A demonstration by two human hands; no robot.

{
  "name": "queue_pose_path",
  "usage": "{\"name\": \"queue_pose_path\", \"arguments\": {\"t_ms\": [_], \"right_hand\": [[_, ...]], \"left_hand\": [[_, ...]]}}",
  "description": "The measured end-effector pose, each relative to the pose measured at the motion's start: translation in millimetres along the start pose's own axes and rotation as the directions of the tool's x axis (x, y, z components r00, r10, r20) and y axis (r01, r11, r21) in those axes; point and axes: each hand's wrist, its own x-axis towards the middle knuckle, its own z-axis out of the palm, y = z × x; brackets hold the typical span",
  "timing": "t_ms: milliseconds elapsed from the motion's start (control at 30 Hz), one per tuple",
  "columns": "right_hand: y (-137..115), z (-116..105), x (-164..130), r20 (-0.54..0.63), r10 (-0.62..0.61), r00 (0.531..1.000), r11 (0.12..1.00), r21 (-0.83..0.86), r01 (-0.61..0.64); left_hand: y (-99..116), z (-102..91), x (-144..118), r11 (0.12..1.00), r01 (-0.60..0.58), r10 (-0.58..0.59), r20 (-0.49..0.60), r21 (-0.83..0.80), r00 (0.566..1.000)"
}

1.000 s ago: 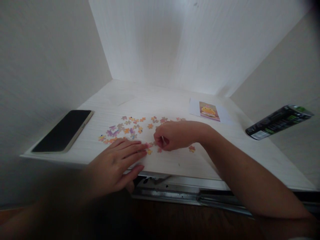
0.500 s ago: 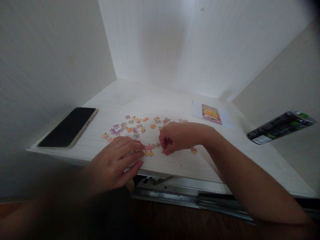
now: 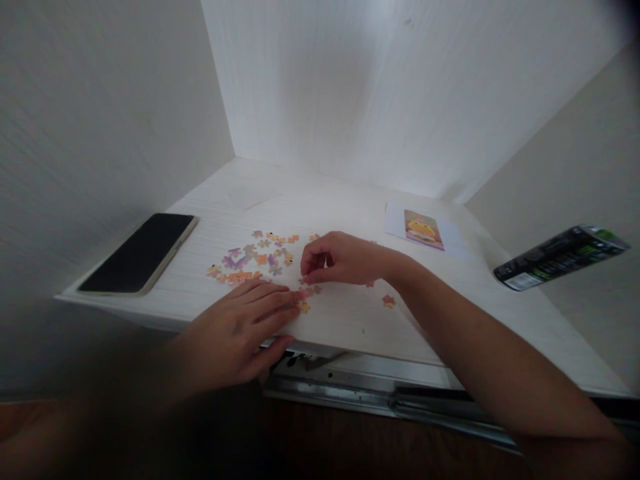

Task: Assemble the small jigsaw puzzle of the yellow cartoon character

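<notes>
My left hand [image 3: 245, 327] lies flat near the table's front edge, fingers stretched out, its fingertips on a few joined pink and yellow puzzle pieces [image 3: 305, 308] that they partly cover. Just above and right of these, my right hand [image 3: 340, 259] is closed in a pinch. A small pinkish puzzle piece [image 3: 305, 283] shows at its fingertips, mostly hidden by them. Several loose puzzle pieces [image 3: 263, 259] in purple, orange, yellow and grey are scattered beyond my left hand. One pink and yellow piece [image 3: 389, 302] lies apart, below my right forearm.
A picture card [image 3: 423, 229] with a yellow figure lies at the back right. A dark phone [image 3: 140, 253] rests at the left edge, and a black can [image 3: 560, 259] stands at the right. White walls enclose the table [image 3: 340, 327]; a metal rail [image 3: 340, 393] runs below its front edge.
My right hand has moved left and slightly away from me, toward the joined pieces. My left hand has shifted slightly right, covering more of them.
</notes>
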Motion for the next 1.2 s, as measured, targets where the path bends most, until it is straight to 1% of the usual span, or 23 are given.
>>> {"name": "queue_pose_path", "arguments": {"t_ms": [100, 233, 367, 567, 1067, 1200], "right_hand": [[5.7, 9.1, 6.3, 0.006, 0.019, 1.0, 0.999, 0.031, -0.019], [6.2, 14.5, 9.0, -0.021, 0.004, 1.0, 1.0, -0.018, -0.004], [5.7, 14.1, 9.3, -0.031, -0.022, 0.999, 0.999, -0.051, 0.02], [6.7, 15.7, 9.3, -0.053, -0.027, 0.998, 0.995, -0.095, 0.021], [6.4, 13.2, 7.4, -0.002, -0.076, 0.997, 0.99, -0.116, 0.076], [5.7, 12.9, 6.8, 0.009, -0.058, 0.998, 0.99, -0.126, 0.059]], "left_hand": [[-0.1, 0.3, -0.6, 1.0, 0.006, -0.006, 0.02, -0.001, 1.0], [-1.7, 1.3, -0.6, 1.0, 0.0, 0.0, 0.022, -0.007, 1.0], [-3.6, 1.8, 0.3, 1.0, -0.005, 0.005, 0.028, -0.009, 1.0], [-4.5, 1.9, 0.1, 1.0, -0.017, 0.017, 0.015, 0.002, 1.0], [-4.9, 1.3, -0.6, 1.0, -0.023, 0.023, 0.035, 0.003, 0.999], [-5.1, 2.3, -1.2, 1.0, -0.023, 0.023, 0.037, 0.006, 0.999]]}}
